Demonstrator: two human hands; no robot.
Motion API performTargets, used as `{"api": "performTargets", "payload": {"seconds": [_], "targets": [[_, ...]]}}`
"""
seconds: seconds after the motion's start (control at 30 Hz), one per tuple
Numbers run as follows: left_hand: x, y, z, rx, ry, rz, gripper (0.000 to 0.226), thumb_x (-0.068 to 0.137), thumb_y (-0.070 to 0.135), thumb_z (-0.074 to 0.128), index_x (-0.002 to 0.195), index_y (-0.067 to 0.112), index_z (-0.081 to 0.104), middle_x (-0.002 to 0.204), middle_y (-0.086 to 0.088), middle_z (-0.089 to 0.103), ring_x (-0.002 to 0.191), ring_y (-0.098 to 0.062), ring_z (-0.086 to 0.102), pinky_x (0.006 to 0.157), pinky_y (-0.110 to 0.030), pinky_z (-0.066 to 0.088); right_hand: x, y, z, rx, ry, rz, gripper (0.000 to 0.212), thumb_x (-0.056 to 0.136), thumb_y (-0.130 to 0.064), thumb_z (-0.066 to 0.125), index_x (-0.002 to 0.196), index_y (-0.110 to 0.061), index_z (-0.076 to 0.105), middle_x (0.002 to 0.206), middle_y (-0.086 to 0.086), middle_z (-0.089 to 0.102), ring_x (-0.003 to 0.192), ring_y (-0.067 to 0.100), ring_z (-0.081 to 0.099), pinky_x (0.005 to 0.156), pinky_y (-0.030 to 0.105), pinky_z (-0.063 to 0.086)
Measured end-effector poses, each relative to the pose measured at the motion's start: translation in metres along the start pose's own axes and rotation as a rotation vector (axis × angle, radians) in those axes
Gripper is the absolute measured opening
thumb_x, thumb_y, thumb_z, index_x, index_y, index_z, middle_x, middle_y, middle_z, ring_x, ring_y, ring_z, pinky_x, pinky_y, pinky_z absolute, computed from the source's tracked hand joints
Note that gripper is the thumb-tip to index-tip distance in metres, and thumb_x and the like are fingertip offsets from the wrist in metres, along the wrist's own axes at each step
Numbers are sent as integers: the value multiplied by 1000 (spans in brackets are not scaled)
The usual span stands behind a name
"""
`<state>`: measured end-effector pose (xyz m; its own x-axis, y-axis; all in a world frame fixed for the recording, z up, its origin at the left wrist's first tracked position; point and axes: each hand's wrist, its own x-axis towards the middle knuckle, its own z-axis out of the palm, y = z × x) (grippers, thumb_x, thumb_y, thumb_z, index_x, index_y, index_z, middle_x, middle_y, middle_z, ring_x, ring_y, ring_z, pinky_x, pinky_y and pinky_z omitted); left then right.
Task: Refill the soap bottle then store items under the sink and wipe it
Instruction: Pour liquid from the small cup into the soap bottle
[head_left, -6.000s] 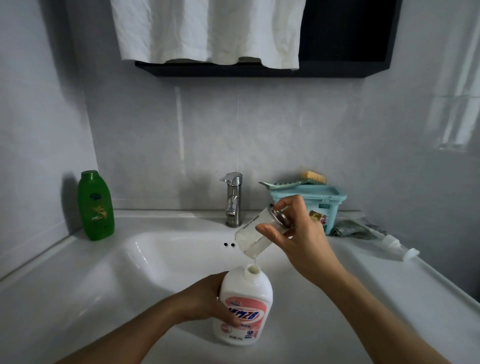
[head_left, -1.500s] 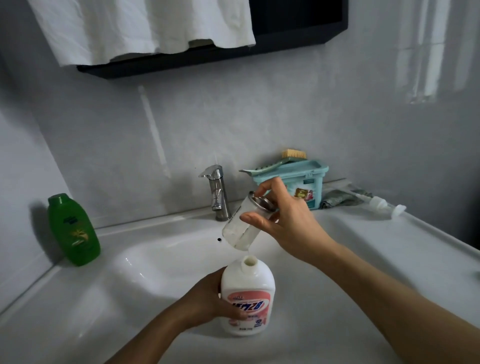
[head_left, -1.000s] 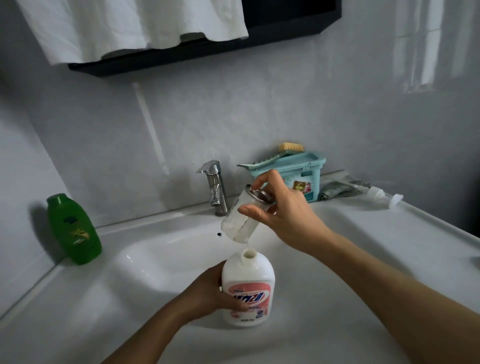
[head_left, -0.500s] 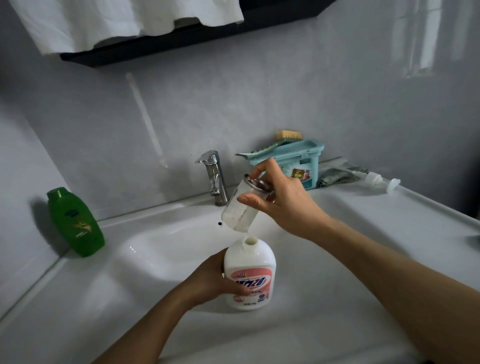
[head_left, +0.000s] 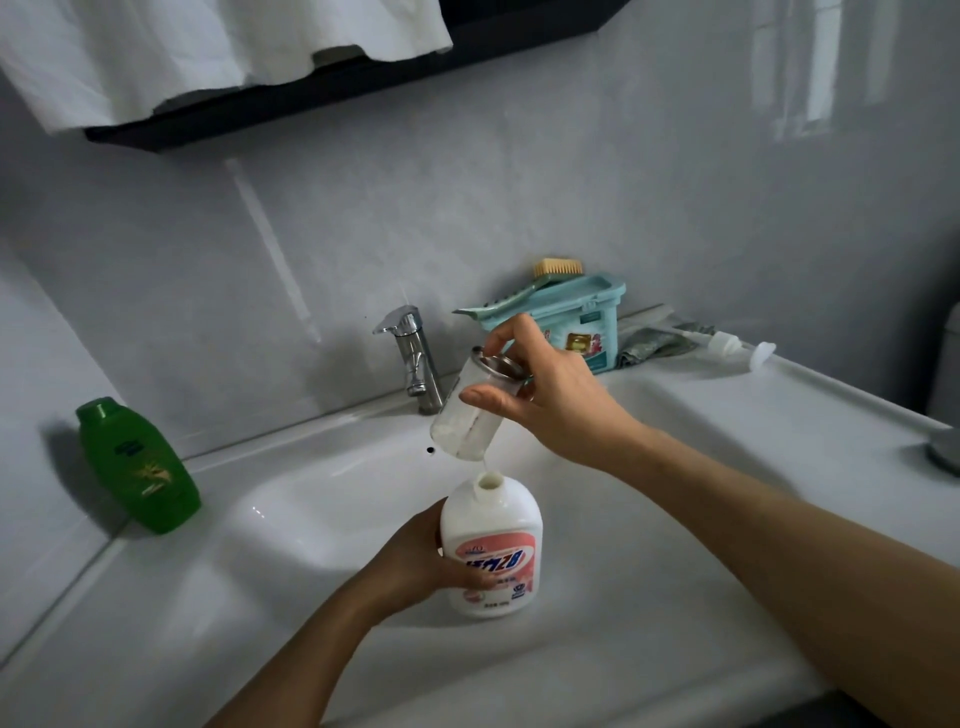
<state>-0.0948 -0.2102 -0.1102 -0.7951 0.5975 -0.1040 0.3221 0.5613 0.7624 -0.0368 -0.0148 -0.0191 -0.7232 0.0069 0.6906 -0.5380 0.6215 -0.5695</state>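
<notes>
Right hand (head_left: 550, 395): raised over the middle of the sink (head_left: 675, 597), forearm coming in from the front right corner. Thumb and fingers are closed round the upper end of a clear jar (head_left: 465, 423), by its metal ring. Jar is tipped steeply, lower end down. A thin thread of liquid (head_left: 485, 462) runs from its lip to the open neck of the bottle (head_left: 493, 551) directly below. Jar and neck are near but not touching.

Left hand (head_left: 415, 561): forearm enters from the front edge. Fingers are wrapped round the left side of the bottle, with fingertips across the label. Bottle is white with a pink label, upright and uncapped, at the basin's front edge, mid-width.

Count:
- Hands: 2, both gripping.
- Bottles: 2. The second is a green bottle (head_left: 137, 467), capped, at the left edge of the sink against the wall.
- Jar: 1.
- Tap (head_left: 413, 358): 1, back edge, centre.
- Teal box (head_left: 576, 322): 1, back edge, right of the tap, with 1 brush (head_left: 558, 268) lying on its lid.
- Cloth (head_left: 649, 343): 1, crumpled just right of the box.
- Pump (head_left: 737, 348): 1, lying on its side near the back right corner, beside the cloth.

Above: white towel (head_left: 208, 47) hanging over a dark shelf (head_left: 311, 98).
</notes>
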Motion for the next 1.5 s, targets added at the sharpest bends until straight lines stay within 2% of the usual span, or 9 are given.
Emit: {"api": "performTargets", "payload": {"seconds": [0.07, 0.23, 0.4, 0.5, 0.6, 0.77, 1.07, 1.2, 1.5], "targets": [[0, -1, 0, -6, 1, 5, 64, 65, 16, 87, 119, 33, 57, 106, 14, 71, 97, 0, 66, 74, -12, 53, 0, -1, -1, 1, 2, -1, 49, 74, -55, 56, 106, -20, 40, 82, -23, 46, 74, -6, 53, 65, 8, 48], [2, -4, -1, -3, -5, 11, 66, 64, 17, 88, 121, 31, 58, 106, 13, 72, 98, -3, 67, 80, -18, 54, 1, -2, -1, 2, 12, -11, 52, 75, -55, 55, 108, -18, 41, 84, -23, 46, 74, -9, 52, 67, 6, 47], [3, -4, -1, 6, -7, 4, 64, 64, 18, 87, 119, 33, 58, 106, 14, 71, 98, -3, 66, 79, -16, 54, 0, -2, -1, 19, 1, -4, 47, 79, -48, 59, 108, -17, 40, 82, -25, 45, 72, -11, 52, 63, 2, 44], [4, -4, -1, 6, -6, -1, 63, 65, 18, 87, 119, 33, 58, 106, 14, 71, 98, -3, 66, 77, -15, 54, 0, -2, -1, 21, -4, 0, 48, 77, -51, 56, 108, -18, 40, 83, -25, 44, 72, -11, 51, 63, 2, 45], [4, -4, -1, 4, -7, -4, 64, 65, 19, 87, 120, 33, 58, 107, 13, 71, 99, -4, 66, 79, -17, 54, 0, -2, -1, 16, 1, -2, 50, 77, -52, 56, 109, -17, 40, 83, -24, 44, 73, -8, 52, 64, 5, 47], [4, -5, -1, -3, -7, 3, 66, 64, 19, 88, 121, 32, 58, 108, 11, 72, 100, -6, 67, 83, -21, 55, 0, -1, -2, 20, 2, -11, 45, 80, -47, 59, 107, -18, 40, 82, -26, 45, 71, -12, 52, 63, 2, 43], [2, -4, -1, -11, -7, 7, 66, 63, 19, 88, 120, 32, 58, 106, 12, 72, 99, -6, 67, 82, -20, 55, 0, -2, -1, 23, 2, -2, 42, 76, -53, 56, 101, -27, 36, 84, -22, 47, 74, -7, 54, 68, 6, 48], [2, -3, -1, -15, -12, 10, 65, 64, 18, 87, 120, 32, 58, 106, 12, 72, 99, -5, 66, 81, -19, 55, 0, -2, -1, 25, 0, -12, 43, 75, -54, 55, 102, -27, 36, 83, -23, 46, 73, -7, 54, 66, 5, 47], [2, -4, -1, -32, -9, 2, 65, 63, 15, 87, 119, 31, 59, 105, 12, 72, 98, -5, 67, 80, -19, 55, 0, -1, -2, 55, -8, -11, 42, 76, -52, 56, 102, -26, 35, 96, -14, 49, 76, -9, 53, 65, 2, 47]]}}
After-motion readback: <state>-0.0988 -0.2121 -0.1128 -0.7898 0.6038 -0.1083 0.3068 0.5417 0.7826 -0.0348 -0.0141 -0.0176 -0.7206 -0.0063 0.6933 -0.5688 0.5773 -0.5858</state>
